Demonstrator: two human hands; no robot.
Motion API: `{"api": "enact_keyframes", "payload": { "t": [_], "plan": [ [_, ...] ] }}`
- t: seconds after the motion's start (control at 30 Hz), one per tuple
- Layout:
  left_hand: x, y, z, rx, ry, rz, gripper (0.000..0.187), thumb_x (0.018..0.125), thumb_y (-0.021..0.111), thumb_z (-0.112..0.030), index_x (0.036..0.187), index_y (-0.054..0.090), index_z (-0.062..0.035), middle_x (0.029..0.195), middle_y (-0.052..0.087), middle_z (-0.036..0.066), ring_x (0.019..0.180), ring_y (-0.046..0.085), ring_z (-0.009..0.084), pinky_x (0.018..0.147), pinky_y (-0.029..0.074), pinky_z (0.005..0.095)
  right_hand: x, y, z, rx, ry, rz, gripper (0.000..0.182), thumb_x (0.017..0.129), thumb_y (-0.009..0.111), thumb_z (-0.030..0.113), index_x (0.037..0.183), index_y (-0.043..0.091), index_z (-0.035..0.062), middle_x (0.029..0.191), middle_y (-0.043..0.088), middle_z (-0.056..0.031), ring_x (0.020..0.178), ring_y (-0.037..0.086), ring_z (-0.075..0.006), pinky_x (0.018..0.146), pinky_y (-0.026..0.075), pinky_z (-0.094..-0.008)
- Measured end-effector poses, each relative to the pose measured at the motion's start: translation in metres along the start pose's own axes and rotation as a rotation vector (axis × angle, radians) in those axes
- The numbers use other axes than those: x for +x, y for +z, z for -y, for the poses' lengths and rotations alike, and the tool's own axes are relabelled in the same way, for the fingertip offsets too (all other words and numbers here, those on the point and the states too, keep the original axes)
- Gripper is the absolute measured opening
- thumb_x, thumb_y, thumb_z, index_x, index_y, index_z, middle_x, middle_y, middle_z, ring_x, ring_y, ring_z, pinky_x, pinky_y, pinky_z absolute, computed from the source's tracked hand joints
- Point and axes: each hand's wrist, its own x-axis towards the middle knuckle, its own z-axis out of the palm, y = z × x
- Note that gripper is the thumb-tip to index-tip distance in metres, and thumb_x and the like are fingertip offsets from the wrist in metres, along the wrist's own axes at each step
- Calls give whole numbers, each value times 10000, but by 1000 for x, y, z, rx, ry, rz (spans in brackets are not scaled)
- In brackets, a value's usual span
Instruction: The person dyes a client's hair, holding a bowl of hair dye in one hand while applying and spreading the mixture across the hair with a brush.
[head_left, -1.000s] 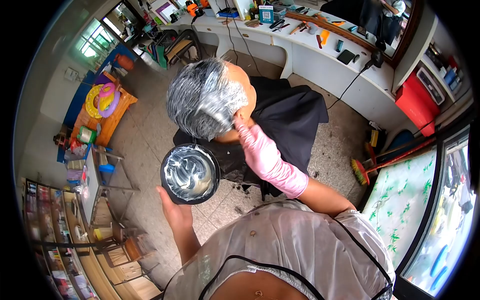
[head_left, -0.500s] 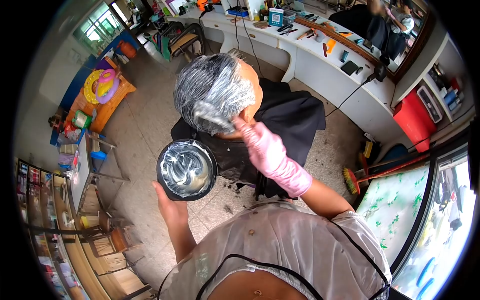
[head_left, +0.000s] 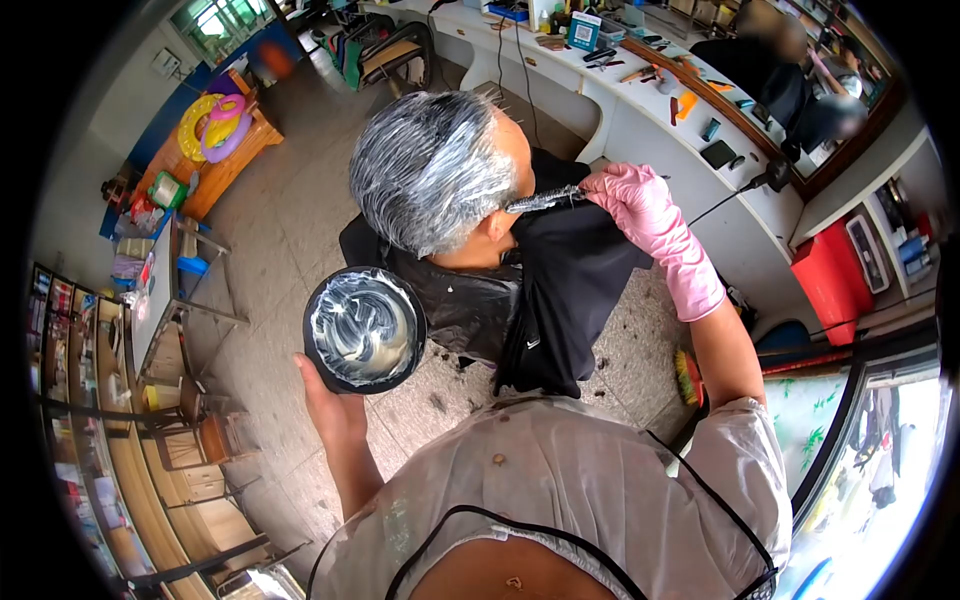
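My right hand [head_left: 632,197], in a pink glove, is closed around the handle of a tint brush [head_left: 545,200]; the brush lies nearly level, and its coated bristle end touches the hair at the side of the seated person's head [head_left: 430,165], by the temple. That hair is grey and covered all over with pale dye paste. My left hand [head_left: 328,400] is bare and grips a black mixing bowl [head_left: 364,329] from below, fingers wrapped under its base, so the palm itself is hidden by the bowl. The bowl is tilted toward me, its inside smeared with whitish paste, and it sits just beside the seated person's shoulder, below the head. A black cape [head_left: 570,270] covers the seated person. Beyond the head, a white counter [head_left: 640,120] carries combs, clips and small bottles, with a mirror [head_left: 800,90] along its far edge. A broom [head_left: 688,378] lies on the tiled floor under my right forearm. To the left stand a wooden table with coloured rings [head_left: 215,125] and shelving.
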Motion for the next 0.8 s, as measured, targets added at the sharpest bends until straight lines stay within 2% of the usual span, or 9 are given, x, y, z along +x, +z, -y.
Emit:
{"api": "enact_keyframes", "payload": {
  "t": [0.03, 0.07, 0.17, 0.23, 0.3, 0.4, 0.5, 0.63, 0.8],
  "plan": [
    [-1, 0, 0, 10, 2, -22, 557, 917, 321, -453, 1244, 385, -7, 1242, 455, 109, 1130, 452, 224, 945, 371, 372, 6, -1, 2, 1, 6, 11, 122, 713, 616, -5, 830, 643, 15, 742, 567, -77, 680, 576, -192, 645, 483, -245],
    [-2, 1, 1, 20, 4, -43, 589, 909, 328, -470, 1247, 371, 11, 1248, 444, 124, 1138, 446, 233, 944, 371, 379, 13, -3, 6, -504, -276, 58, 112, 712, 630, 44, 823, 644, 43, 755, 578, -65, 688, 574, -203, 626, 471, -273],
    [-8, 1, 2, 13, 22, -89, 543, 920, 319, -448, 1238, 401, -15, 1236, 468, 97, 1118, 461, 221, 947, 369, 366, 38, -3, 14, -972, -570, 113, 122, 698, 656, 164, 809, 641, 118, 783, 602, -34, 739, 565, -234, 610, 427, -339],
    [-11, 1, 4, 6, 24, -104, 544, 921, 319, -447, 1236, 403, -12, 1234, 469, 98, 1116, 462, 221, 947, 369, 366, 51, 2, 38, -1319, -816, 192, 115, 713, 642, 180, 813, 643, 124, 781, 602, -40, 773, 563, -236, 650, 420, -335],
    [-13, 0, 5, -2, 26, -118, 544, 921, 320, -446, 1234, 405, -10, 1232, 471, 100, 1114, 463, 221, 946, 370, 365, 64, 12, 60, -1362, -777, 268, 126, 704, 645, 183, 818, 641, 128, 787, 604, -38, 780, 564, -239, 685, 409, -337],
    [-18, -3, 8, -31, 42, -123, 540, 923, 318, -441, 1232, 408, -7, 1227, 473, 104, 1111, 465, 219, 945, 371, 368, 79, 28, 78, -1448, -903, 397, 173, 698, 655, 155, 868, 634, 127, 804, 588, -21, 804, 546, -216, 738, 384, -324],
    [-20, -4, 10, -31, 60, -153, 585, 911, 329, -462, 1252, 365, 11, 1246, 444, 125, 1130, 451, 230, 952, 366, 377, 91, 43, 88, -1443, -995, 455, 188, 658, 676, 167, 838, 646, 120, 810, 606, -33, 828, 566, -226, 745, 401, -338],
    [-21, -9, 13, -70, 63, -134, 578, 913, 328, -455, 1249, 371, 12, 1243, 447, 128, 1130, 450, 228, 957, 360, 374, 92, 72, 102, -1494, -988, 483, 196, 647, 678, 161, 838, 651, 125, 813, 607, -19, 854, 564, -204, 767, 392, -328],
    [-23, -2, 12, -63, 65, -173, 555, 921, 307, -454, 1243, 392, -10, 1224, 476, 111, 1103, 470, 218, 943, 370, 368, 86, 111, 103, -1560, -1130, 430, 116, 665, 622, 178, 770, 619, 129, 730, 567, 0, 815, 563, -181, 739, 388, -331]
  ]
}}
